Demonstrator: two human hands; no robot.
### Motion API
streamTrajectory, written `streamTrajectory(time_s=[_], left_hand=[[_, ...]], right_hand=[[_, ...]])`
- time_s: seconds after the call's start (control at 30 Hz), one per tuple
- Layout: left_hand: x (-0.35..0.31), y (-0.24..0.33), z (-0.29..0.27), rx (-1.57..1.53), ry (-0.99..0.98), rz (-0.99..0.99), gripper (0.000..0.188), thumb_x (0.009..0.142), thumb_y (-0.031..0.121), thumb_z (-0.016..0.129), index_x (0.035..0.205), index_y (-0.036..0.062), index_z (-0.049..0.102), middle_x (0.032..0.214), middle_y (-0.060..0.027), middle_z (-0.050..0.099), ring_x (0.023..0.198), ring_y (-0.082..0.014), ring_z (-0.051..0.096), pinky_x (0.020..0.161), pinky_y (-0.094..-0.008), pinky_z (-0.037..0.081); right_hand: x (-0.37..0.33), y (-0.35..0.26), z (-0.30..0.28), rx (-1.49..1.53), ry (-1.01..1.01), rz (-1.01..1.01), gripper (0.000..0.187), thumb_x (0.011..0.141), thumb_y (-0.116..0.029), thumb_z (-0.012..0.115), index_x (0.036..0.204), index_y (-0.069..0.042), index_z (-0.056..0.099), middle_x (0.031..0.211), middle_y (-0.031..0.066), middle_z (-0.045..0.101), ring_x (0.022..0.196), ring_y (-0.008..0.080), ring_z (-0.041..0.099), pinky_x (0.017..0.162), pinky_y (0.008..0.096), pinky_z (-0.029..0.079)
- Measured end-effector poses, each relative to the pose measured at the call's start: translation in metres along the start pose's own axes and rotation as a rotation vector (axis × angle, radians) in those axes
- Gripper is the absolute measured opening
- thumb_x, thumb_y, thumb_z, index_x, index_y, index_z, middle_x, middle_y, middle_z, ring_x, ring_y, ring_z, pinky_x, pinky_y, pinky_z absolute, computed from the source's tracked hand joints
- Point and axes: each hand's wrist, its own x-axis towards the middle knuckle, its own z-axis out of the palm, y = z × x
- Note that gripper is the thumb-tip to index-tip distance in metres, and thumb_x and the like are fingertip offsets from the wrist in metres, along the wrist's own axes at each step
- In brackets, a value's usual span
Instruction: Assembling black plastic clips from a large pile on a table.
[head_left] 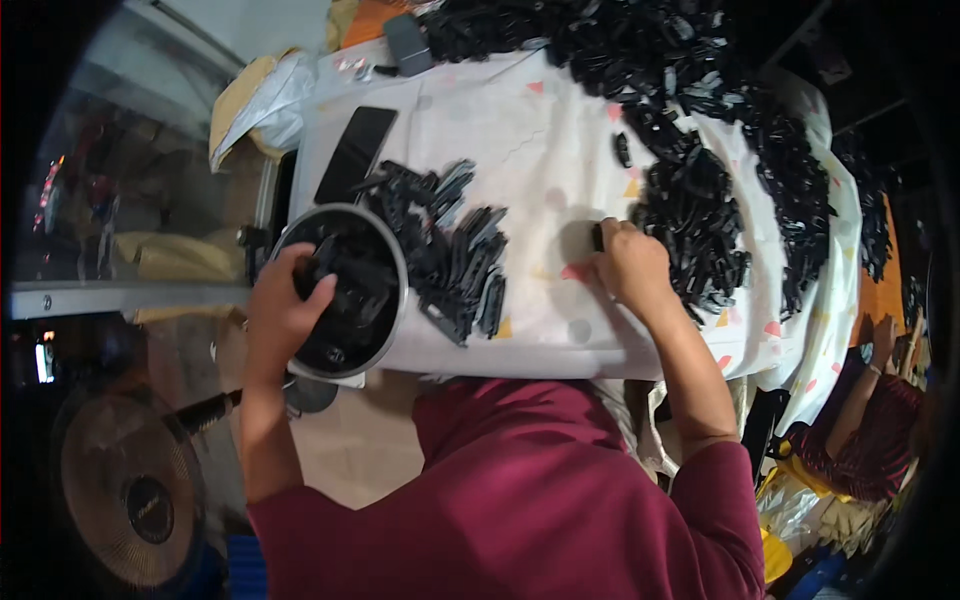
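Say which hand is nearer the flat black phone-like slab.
Left. The left hand is at the round container, on the near side of the slab; the right hand is well right, beside a heap of black pieces.

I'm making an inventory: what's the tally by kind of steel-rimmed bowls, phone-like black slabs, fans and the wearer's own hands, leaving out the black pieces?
Steel-rimmed bowl: 1
Phone-like black slab: 1
Fan: 1
Wearer's hands, left hand and right hand: 2
Total: 5
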Motion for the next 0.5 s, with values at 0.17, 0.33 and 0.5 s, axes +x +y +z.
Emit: streamTrajectory(time_s=[0.17,0.33,0.5], left_hand=[[0.024,0.043,0.013,0.430,0.325,0.473,0.028,0.066,0.022,0.071,0.091,0.0117,0.062,0.085,-0.0054,0.057,0.080,-0.0256,0.055,0.071,-0.0367,0.043],[0.059,0.086,0.096,0.333,-0.105,0.535,0.015,0.072,0.023,0.064,0.071,0.0080,0.065,0.077,-0.0084,0.061,0.077,-0.0273,0.058,0.069,-0.0383,0.045],[0.087,0.082,0.120,0.289,-0.446,0.315,0.023,0.070,0.028,0.068,0.075,0.0068,0.063,0.076,-0.0131,0.062,0.077,-0.0318,0.060,0.067,-0.0427,0.045]], right_hand=[[0.000,0.010,0.011,0.338,0.272,-0.009,0.027,0.076,-0.015,0.061,0.099,-0.002,0.058,0.079,0.0195,0.062,0.067,0.0305,0.061,0.061,0.0371,0.049],[-0.002,-0.001,-0.005,0.908,0.101,0.270,0.026,0.084,-0.012,0.055,0.108,-0.002,0.054,0.074,0.0093,0.060,0.061,0.0140,0.056,0.055,0.0261,0.047],[0.003,-0.006,-0.004,0.631,-0.058,0.082,0.024,0.084,-0.017,0.056,0.103,-0.002,0.058,0.077,0.0113,0.061,0.064,0.0193,0.060,0.058,0.0310,0.049]])
